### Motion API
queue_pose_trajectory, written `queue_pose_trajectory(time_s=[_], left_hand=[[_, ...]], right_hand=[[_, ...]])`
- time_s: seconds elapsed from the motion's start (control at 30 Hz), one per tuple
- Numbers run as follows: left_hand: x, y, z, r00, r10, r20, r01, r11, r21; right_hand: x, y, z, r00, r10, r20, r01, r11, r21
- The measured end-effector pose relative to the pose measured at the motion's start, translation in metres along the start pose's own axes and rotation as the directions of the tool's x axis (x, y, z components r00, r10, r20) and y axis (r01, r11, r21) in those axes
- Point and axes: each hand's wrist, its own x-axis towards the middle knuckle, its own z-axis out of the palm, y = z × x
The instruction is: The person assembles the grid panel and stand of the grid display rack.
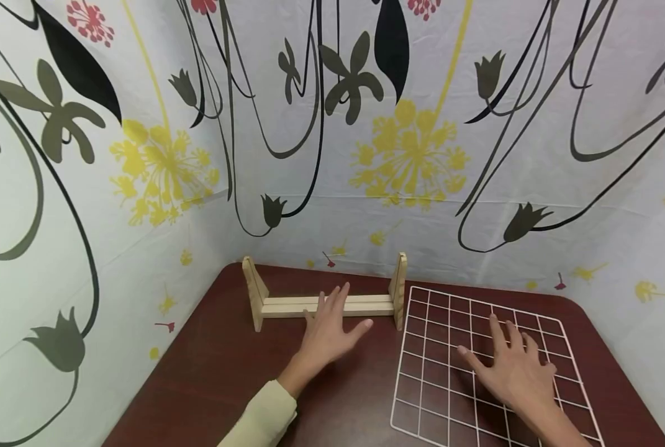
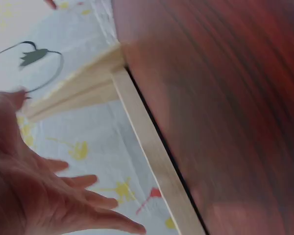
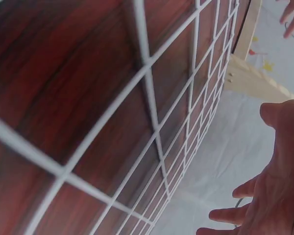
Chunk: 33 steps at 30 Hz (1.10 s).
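Observation:
A pale wooden stand [image 1: 328,305] with two upright end pieces and a crossbar sits at the back of the table. My left hand [image 1: 328,335] is just in front of its crossbar, fingers spread, holding nothing. In the left wrist view the wooden crossbar [image 2: 149,147] lies beyond the spread fingers, apart from them. A white wire grid panel [image 1: 449,372] lies flat on the table at the right. Over the grid hovers my right hand [image 1: 516,372], its fingers spread and nothing in its grasp. The right wrist view shows the grid [image 3: 154,127] below that hand [image 3: 279,181].
The dark red-brown wooden table [image 1: 209,385] has rounded back corners. White cloth [image 1: 332,174] printed with flowers and stems hangs around its back and sides. The grid's left edge is close to the stand's right end piece [image 1: 399,292].

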Motion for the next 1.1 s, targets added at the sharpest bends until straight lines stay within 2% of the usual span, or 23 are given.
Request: queue_pose_trajectory(time_s=[0.1, 0.27, 0.33, 0.43, 0.6, 0.63, 0.67, 0.73, 0.83, 0.87, 0.9, 0.97, 1.1], left_hand=[[-0.002, 0.006, 0.000, 0.999, -0.025, 0.030, 0.029, 0.992, -0.120], [-0.002, 0.016, 0.001, 0.992, -0.054, 0.111, 0.080, 0.966, -0.245], [-0.002, 0.019, 0.001, 0.987, -0.061, 0.150, 0.102, 0.954, -0.283], [-0.001, 0.021, 0.002, 0.978, -0.072, 0.194, 0.140, 0.922, -0.362], [0.004, 0.025, 0.006, 0.967, -0.087, 0.241, 0.189, 0.878, -0.441], [0.005, 0.026, 0.008, 0.963, -0.083, 0.258, 0.199, 0.863, -0.465], [0.006, 0.027, 0.010, 0.956, -0.076, 0.282, 0.215, 0.837, -0.503], [0.009, 0.029, 0.016, 0.940, -0.060, 0.336, 0.260, 0.764, -0.591], [0.011, 0.034, 0.026, 0.905, -0.031, 0.423, 0.346, 0.631, -0.694], [0.012, 0.035, 0.029, 0.895, -0.025, 0.444, 0.369, 0.601, -0.709], [0.012, 0.037, 0.032, 0.888, -0.024, 0.460, 0.385, 0.586, -0.713], [0.013, 0.038, 0.038, 0.871, -0.016, 0.492, 0.409, 0.578, -0.706], [0.017, 0.040, 0.046, 0.824, 0.005, 0.566, 0.466, 0.562, -0.683]], right_hand=[[-0.001, 0.010, -0.002, 1.000, -0.001, 0.017, 0.000, 1.000, 0.019], [-0.002, 0.028, -0.005, 0.997, 0.019, 0.073, -0.023, 0.998, 0.052], [-0.002, 0.036, -0.006, 0.996, 0.035, 0.086, -0.040, 0.998, 0.052], [-0.001, 0.048, -0.009, 0.992, 0.052, 0.112, -0.060, 0.996, 0.064], [0.003, 0.068, -0.014, 0.962, 0.106, 0.251, -0.125, 0.990, 0.061], [0.004, 0.072, -0.015, 0.955, 0.121, 0.272, -0.140, 0.989, 0.050], [0.004, 0.076, -0.016, 0.951, 0.136, 0.279, -0.152, 0.988, 0.039], [0.004, 0.083, -0.017, 0.945, 0.157, 0.287, -0.171, 0.985, 0.025], [0.004, 0.094, -0.019, 0.932, 0.189, 0.308, -0.204, 0.979, 0.017], [0.003, 0.098, -0.019, 0.927, 0.200, 0.317, -0.216, 0.976, 0.016], [0.003, 0.101, -0.020, 0.921, 0.207, 0.331, -0.224, 0.974, 0.013], [0.002, 0.106, -0.021, 0.907, 0.233, 0.350, -0.250, 0.968, 0.004], [0.000, 0.114, -0.021, 0.884, 0.297, 0.360, -0.304, 0.952, -0.037]])
